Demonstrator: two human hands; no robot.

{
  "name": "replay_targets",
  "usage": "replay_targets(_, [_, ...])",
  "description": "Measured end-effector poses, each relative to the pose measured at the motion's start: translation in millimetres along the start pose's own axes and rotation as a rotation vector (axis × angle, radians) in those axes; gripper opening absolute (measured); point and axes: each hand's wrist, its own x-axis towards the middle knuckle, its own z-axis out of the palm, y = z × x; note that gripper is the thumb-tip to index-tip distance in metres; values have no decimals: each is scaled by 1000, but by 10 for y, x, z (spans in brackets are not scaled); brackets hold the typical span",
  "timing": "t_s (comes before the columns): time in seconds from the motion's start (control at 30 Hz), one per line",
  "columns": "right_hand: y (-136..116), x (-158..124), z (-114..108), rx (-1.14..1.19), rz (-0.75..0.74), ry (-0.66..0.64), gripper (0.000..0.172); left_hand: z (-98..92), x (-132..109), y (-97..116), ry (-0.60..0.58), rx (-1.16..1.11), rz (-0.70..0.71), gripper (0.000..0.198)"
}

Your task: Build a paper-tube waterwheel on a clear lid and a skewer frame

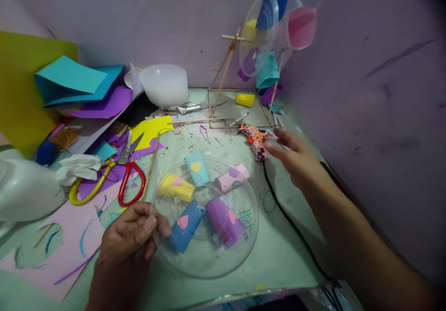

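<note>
My left hand pinches the near left rim of a round clear plastic lid. Small paper cups in light blue, yellow, dark blue, purple and pink are fixed on it in a ring, several bearing paper hearts. Fingers outstretched and holding nothing, my right hand hovers just right of a flower-patterned glue gun. The glue gun lies on the table, and whether my fingertips touch it is unclear. Its black cord runs toward the front edge.
Scissors with red and yellow handles lie left, among paper scraps and coloured sheets. A white bowl sits at the back. Behind the glue gun, a stick frame carries another clear disc with paper cups. A wall borders the right.
</note>
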Motion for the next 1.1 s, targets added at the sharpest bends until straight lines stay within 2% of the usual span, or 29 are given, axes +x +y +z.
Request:
replay_targets(0.03, [-60, -109, -22, -18, -30, 37, 26, 6, -3, 1, -3, 2, 5, 31])
replay_targets(0.07, [-120, -218, -36, -8, -37, -12, 25, 16, -5, 1, -3, 5, 10, 31])
replay_targets(0.17, [-261, -492, -30, -3, -3, -289, 25, 58, 0, 1, -1, 25, 24, 30])
replay_targets(0.2, [-283, -551, -13, -19, 6, -351, 24, 74, 6, 0, 1, 34, 31, 31])
replay_targets(0.27, [-286, -616, 38, -26, 19, -398, 24, 108, 16, -3, 0, 56, 48, 31])
replay_targets(0.37, [-236, -616, 117, 44, 62, -360, 23, 175, 11, -11, 45, 155, 117, 28])
replay_targets(0.53, [-199, -570, 176, 9, 118, -245, 14, 319, -25, -30, 356, 521, 416, 15])
replay_targets(0.6, [-189, -566, 184, -66, 88, -226, 11, 351, -23, -36, 397, 609, 488, 15])
replay_targets(0.87, [-82, -542, 232, -358, -56, -221, 19, 335, 33, -40, 377, 646, 444, 20])
replay_targets(1.1, [-32, -532, 243, -408, -106, -208, 19, 361, 61, -16, 382, 611, 381, 23])
